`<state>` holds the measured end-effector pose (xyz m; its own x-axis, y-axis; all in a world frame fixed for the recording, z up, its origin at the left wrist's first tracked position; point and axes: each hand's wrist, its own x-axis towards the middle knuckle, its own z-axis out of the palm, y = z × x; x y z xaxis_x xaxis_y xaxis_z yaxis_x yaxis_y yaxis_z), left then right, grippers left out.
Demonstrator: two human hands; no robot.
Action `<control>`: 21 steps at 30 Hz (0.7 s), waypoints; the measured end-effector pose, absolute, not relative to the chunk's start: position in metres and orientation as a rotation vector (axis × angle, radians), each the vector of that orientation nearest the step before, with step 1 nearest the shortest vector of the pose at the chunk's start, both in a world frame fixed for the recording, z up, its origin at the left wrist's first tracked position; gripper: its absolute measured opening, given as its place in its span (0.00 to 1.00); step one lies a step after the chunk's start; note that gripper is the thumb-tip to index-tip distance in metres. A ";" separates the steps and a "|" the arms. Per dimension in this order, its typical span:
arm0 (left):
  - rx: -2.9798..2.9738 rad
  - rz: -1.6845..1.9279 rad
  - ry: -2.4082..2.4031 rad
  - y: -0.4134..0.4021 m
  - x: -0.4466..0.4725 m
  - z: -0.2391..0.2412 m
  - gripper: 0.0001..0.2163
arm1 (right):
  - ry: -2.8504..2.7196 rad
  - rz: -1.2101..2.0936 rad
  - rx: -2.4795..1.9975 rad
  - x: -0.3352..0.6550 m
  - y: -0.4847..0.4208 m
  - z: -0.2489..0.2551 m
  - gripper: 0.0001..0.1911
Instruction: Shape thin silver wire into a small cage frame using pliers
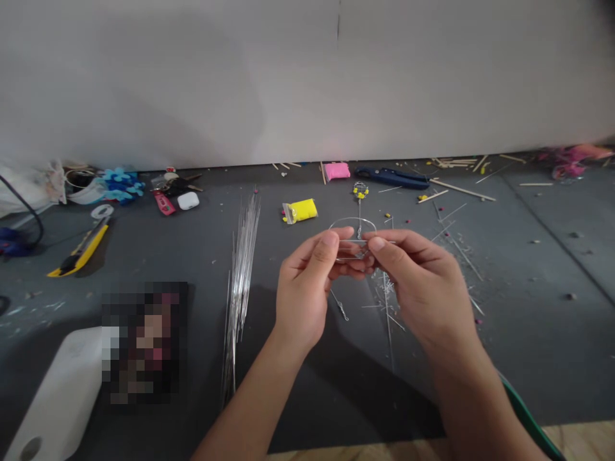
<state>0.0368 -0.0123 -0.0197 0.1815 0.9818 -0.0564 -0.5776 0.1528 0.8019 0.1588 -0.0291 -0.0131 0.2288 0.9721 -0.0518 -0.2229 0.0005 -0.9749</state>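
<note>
Between my two hands is a thin silver wire frame (354, 219), bent into a ring with straight wire across it. My left hand (307, 282) pinches its left side between thumb and fingers. On the right side, my right hand (423, 275) grips it the same way, thumb on top. Just beyond the hands lies a wire piece with yellow bits (360, 191) around a small round head and a twisted stem. A short twisted wire (340, 305) lies below my hands on the dark table (365, 410). My fingers hide part of the frame.
A bundle of straight wires (243, 269) lies left of my hands. Around are a yellow packet (302, 210), a pink packet (337, 171), dark blue pliers (394, 178), a yellow cutter knife (81, 246) and a white power bank (60, 397). Wire scraps (384, 298) litter the right side.
</note>
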 end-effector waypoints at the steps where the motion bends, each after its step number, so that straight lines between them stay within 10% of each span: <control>1: 0.732 1.252 0.681 -0.012 0.036 -0.020 0.09 | -0.864 1.156 -1.165 0.159 -0.029 -0.013 0.03; 21: 0.699 1.227 0.685 -0.009 0.032 -0.019 0.10 | -0.835 1.264 -1.080 0.160 -0.031 -0.014 0.04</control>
<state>0.0317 -0.0089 -0.0192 0.1994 0.9760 -0.0881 -0.5878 0.1911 0.7861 0.1604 -0.0310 -0.0136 0.1477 0.9861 -0.0765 -0.3162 -0.0262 -0.9483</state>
